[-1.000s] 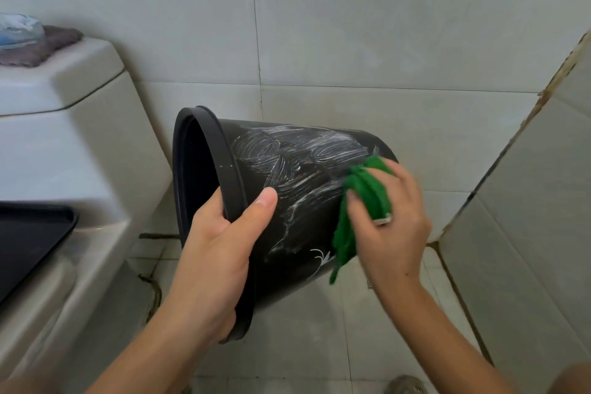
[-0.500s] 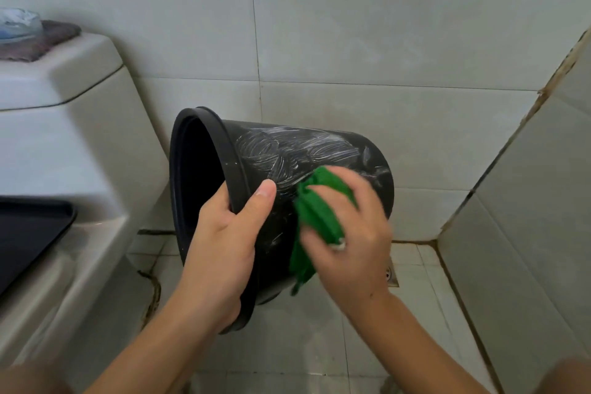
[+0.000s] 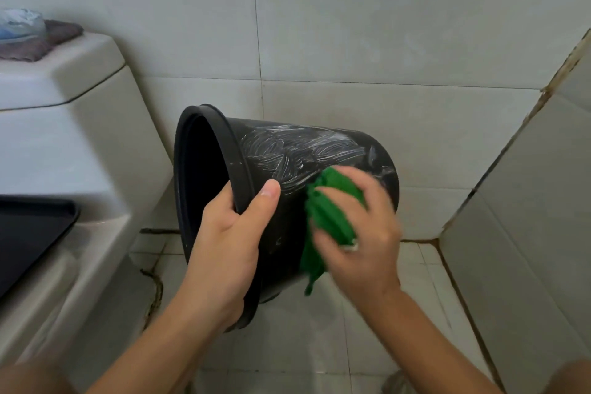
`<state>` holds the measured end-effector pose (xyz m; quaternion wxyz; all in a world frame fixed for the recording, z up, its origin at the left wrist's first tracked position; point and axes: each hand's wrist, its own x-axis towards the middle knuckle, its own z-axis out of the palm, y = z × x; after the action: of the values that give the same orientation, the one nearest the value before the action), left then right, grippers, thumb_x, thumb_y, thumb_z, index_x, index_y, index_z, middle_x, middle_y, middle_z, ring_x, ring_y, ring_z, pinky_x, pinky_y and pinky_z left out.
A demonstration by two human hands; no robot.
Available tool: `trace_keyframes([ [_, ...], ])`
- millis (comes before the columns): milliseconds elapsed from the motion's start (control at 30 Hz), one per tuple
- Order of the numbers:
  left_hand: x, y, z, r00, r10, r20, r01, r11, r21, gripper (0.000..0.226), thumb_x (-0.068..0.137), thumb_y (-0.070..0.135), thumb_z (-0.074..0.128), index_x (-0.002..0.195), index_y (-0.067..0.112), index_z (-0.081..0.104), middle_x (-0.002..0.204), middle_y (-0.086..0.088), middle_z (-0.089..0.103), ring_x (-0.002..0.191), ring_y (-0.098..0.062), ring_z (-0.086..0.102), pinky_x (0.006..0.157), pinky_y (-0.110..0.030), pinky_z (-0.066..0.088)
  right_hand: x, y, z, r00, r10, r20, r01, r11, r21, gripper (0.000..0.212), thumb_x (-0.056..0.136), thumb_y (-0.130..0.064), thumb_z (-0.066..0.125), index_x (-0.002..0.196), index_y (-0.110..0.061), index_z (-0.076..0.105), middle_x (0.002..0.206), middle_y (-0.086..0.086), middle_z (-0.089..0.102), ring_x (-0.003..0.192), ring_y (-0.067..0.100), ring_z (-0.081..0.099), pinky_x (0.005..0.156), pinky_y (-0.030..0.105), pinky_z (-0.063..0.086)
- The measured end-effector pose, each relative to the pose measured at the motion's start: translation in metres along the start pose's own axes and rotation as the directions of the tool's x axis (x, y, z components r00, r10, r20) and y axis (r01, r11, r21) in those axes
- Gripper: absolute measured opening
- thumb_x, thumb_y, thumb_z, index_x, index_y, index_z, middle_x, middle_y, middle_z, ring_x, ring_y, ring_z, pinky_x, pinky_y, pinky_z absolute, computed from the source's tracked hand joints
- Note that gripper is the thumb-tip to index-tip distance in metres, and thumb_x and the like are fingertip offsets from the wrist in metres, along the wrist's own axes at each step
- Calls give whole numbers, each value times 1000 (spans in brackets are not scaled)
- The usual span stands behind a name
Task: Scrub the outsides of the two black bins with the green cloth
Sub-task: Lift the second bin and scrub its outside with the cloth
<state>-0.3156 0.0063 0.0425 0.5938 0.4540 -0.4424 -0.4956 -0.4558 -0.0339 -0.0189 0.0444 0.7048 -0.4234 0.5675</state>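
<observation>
bathroom | toilet cistern at left | tiled walls | tiled floor

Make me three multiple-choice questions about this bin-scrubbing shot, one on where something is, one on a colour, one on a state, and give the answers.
1. Where does the left hand grip the black bin?
A. its rim
B. its base
C. inside it

2. What colour is the cloth?
A. yellow
B. green
C. white

3. How is the bin held?
A. standing on the floor
B. upside down on the toilet
C. tipped sideways in the air

Answers: 1 A, the thumb lies outside over the rim. 2 B, the cloth in the right hand is plainly green. 3 C, its mouth faces left, and floor tiles show beneath.
</observation>
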Motion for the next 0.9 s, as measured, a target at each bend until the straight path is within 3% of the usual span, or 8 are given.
trace_keyframes([
  [100, 2, 0, 2, 999, -14, -38, 12, 998, -57, 14, 71, 41, 67, 75, 29, 74, 77, 1, 72, 77, -18, 70, 68, -31, 59, -12, -31, 7, 956, -292, 26, 290, 956, 52, 26, 90, -23, 61, 107, -6, 70, 117, 21, 65, 111, 33, 62, 96, 41, 51],
  [167, 3, 0, 2, 999, -29, -35, 26, 995, -93, 23, 72, 39, 61, 84, 23, 72, 84, -3, 74, 81, -18, 71, 69, -29, 59, -8, -19, 2, 916, -396, 60, 394, 918, 43, 26, 92, -25, 60, 110, -7, 68, 118, 22, 65, 113, 33, 61, 98, 41, 50],
  [300, 3, 4, -1, 999, -50, -14, 48, 986, -160, 41, 78, 33, 57, 113, 15, 68, 106, -5, 77, 99, -21, 73, 80, -32, 61, -3, 21, -7, 984, -170, 45, 173, 983, -68, 29, 89, -20, 62, 115, -8, 65, 122, 23, 60, 115, 33, 58, 101, 35, 47],
  [400, 2, 6, 0, 999, -45, -10, 43, 990, -135, 38, 77, 35, 57, 110, 20, 68, 105, -1, 77, 100, -19, 73, 84, -36, 59, -5, 23, -4, 999, -18, -38, 15, 997, -70, 33, 83, -17, 64, 112, -2, 69, 122, 24, 60, 114, 35, 58, 98, 38, 49],
  [533, 3, 2, 2, 998, -23, -62, 16, 993, -115, 27, 72, 39, 60, 90, 23, 73, 95, -2, 77, 91, -20, 72, 77, -35, 58, -22, -19, 9, 967, -253, 16, 253, 967, 15, 30, 90, -23, 61, 116, -8, 62, 127, 19, 55, 119, 33, 57, 102, 42, 46],
  [667, 4, 3, -1, 998, -38, -50, 31, 990, -136, 31, 74, 38, 60, 95, 18, 71, 97, -7, 76, 90, -21, 73, 72, -29, 60, -15, -13, 4, 899, -425, 103, 424, 905, 34, 33, 84, -15, 72, 116, -12, 65, 128, 17, 55, 121, 33, 58, 97, 47, 50],
  [767, 4, 6, -2, 999, -42, -18, 39, 986, -163, 38, 77, 35, 57, 108, 16, 68, 103, -6, 77, 96, -22, 74, 78, -33, 61, -1, 7, -9, 928, -344, 141, 347, 938, 2, 26, 92, -20, 64, 117, -13, 67, 129, 18, 54, 122, 31, 55, 100, 43, 47],
  [900, 2, 7, -2, 999, -44, -18, 41, 990, -137, 42, 78, 35, 58, 114, 15, 67, 107, -5, 76, 101, -24, 73, 87, -42, 56, 1, 4, -7, 985, -146, 96, 149, 989, -26, 32, 82, -17, 65, 112, -8, 72, 125, 20, 58, 118, 31, 55, 97, 38, 48],
])
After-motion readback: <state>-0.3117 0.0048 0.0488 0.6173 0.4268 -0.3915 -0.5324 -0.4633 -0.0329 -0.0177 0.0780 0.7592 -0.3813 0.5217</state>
